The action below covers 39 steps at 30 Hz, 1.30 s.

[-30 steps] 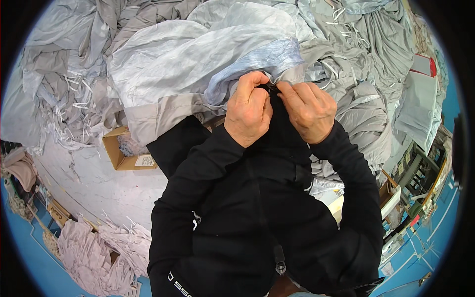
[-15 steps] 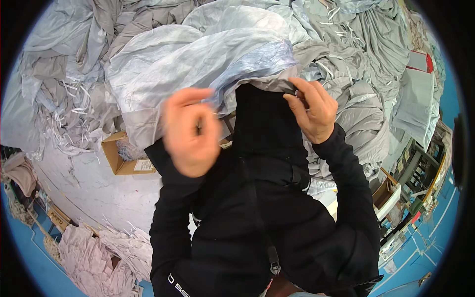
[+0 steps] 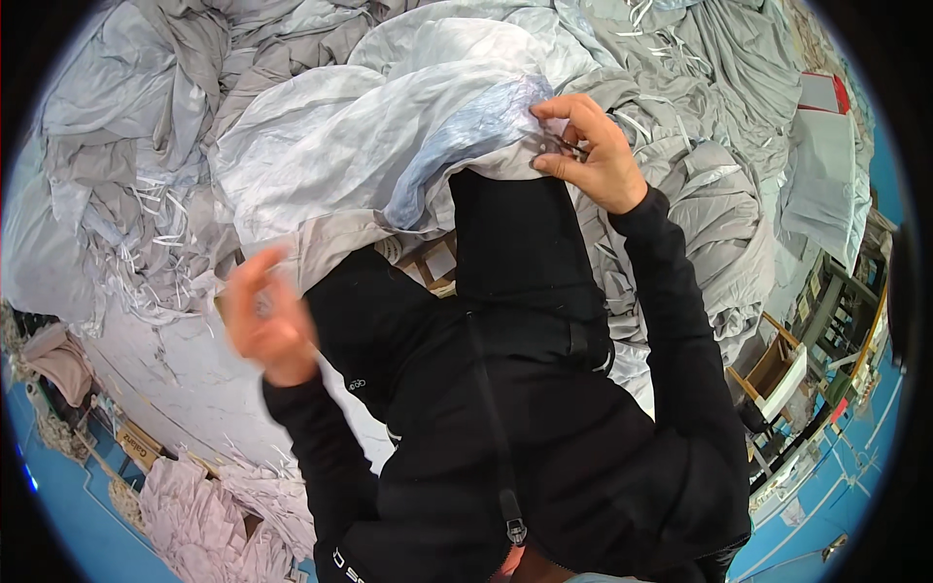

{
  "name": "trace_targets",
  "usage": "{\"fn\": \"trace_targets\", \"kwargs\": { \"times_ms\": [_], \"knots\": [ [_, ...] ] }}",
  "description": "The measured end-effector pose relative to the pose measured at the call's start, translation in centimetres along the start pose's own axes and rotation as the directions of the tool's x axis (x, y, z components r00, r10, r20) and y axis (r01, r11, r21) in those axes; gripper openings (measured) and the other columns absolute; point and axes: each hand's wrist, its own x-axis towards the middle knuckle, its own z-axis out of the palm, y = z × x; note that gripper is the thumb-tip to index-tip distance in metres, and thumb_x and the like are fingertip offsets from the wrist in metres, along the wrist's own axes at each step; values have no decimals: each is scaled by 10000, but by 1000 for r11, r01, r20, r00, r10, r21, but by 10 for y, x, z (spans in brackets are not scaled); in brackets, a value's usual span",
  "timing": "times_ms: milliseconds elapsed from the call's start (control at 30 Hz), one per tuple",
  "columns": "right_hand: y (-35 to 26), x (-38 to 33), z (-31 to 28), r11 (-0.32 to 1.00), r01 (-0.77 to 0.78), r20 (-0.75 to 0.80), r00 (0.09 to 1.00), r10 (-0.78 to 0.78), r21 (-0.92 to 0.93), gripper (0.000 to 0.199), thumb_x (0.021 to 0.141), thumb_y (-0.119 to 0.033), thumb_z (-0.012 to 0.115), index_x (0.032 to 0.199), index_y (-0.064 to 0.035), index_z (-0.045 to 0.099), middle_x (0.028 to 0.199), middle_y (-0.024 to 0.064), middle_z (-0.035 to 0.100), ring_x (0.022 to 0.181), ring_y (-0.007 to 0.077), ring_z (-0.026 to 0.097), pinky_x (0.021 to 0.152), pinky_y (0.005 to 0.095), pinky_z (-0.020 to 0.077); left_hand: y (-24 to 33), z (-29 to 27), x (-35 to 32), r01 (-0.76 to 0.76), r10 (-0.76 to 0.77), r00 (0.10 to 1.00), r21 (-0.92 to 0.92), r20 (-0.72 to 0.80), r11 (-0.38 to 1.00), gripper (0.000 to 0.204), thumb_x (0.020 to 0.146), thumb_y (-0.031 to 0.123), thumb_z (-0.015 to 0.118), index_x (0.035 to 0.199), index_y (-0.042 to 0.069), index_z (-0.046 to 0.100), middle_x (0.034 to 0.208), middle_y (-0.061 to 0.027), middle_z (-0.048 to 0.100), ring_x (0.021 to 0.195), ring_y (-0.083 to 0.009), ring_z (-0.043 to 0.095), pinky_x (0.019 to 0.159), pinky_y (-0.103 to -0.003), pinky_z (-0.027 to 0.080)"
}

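Observation:
A pale grey-blue cloth (image 3: 321,146) with grey edges lies bunched in front of me and across my knees. Over it, my right hand (image 3: 598,155) curls around a small dark tool (image 3: 573,148), mostly hidden in the fingers, its kind unclear. The thumb and index finger are apart, next to a shiny bluish patch (image 3: 476,121) of the cloth. Off to the left, my left hand (image 3: 267,321) is smeared by motion beside the cloth's near edge. Whether it holds anything does not show.
Heaps of grey fabric with white ties (image 3: 146,214) surround the cloth on the left and right. A pale pink fabric pile (image 3: 194,515) lies at lower left. To the right stand an open box (image 3: 777,374) and a folded pale package (image 3: 821,189). White marbled floor (image 3: 155,374) shows at left.
My left hand has swung left and down, away from the cloth's middle. My right hand has risen slightly, leftward. The cloth's grey edge now lies over my left knee.

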Motion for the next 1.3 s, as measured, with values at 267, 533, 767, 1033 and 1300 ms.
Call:
{"fn": "trace_targets", "kwargs": {
  "times_ms": [267, 533, 767, 1033, 1300],
  "knots": [
    [24, 2, -14, 944, -195, 185, 971, 148, 267, 224, 779, -103, 790, 889, -3, 622, 793, -2, 610, 696, 83, 504, 647, 252, 425, 61, 151, 31, -269, 262, 902, -28, 342, 963, 217, 717, 39, 724, 918, 46, 645, 876, -91, 623, 849, -314, 592, 753, -396, 462],
    [7, 10, -38, 987, -123, 159, 982, 106, 102, 171, 801, -70, 743, 803, -3, 586, 660, -9, 524, 606, 68, 427, 558, 261, 360, 46, 141, 51, 390, -73, 699, -294, 711, 873, 100, 885, 71, 642, 831, -3, 603, 704, 11, 577, 653, -54, 467, 588, -235, 398],
    [9, 15, -30, 996, -3, 90, 996, 11, -94, 202, 798, -104, 749, 790, 4, 578, 623, 43, 487, 588, 106, 421, 548, 284, 367, 30, 137, 54, 471, -121, 662, -285, 740, 835, 119, 901, 93, 656, 853, 1, 597, 706, 36, 568, 646, -42, 452, 578, -222, 382],
    [22, 19, -22, 999, -39, -14, 999, 39, 38, 256, 792, -203, 769, 799, -1, 612, 632, 72, 551, 564, 153, 485, 547, 312, 405, 47, 135, 62, 492, -88, 580, -263, 810, 830, 153, 852, 122, 734, 890, -14, 675, 741, 27, 633, 701, -39, 552, 625, -190, 422],
    [18, 22, -13, 996, -47, -54, 997, 51, 73, 226, 797, -186, 759, 817, -5, 625, 629, 68, 561, 573, 156, 510, 558, 300, 420, 64, 160, 53, 497, -63, 581, -293, 811, 817, 182, 848, 150, 747, 844, -7, 655, 662, 65, 533, 607, -18, 422, 536, -207, 333]
  ]
}}
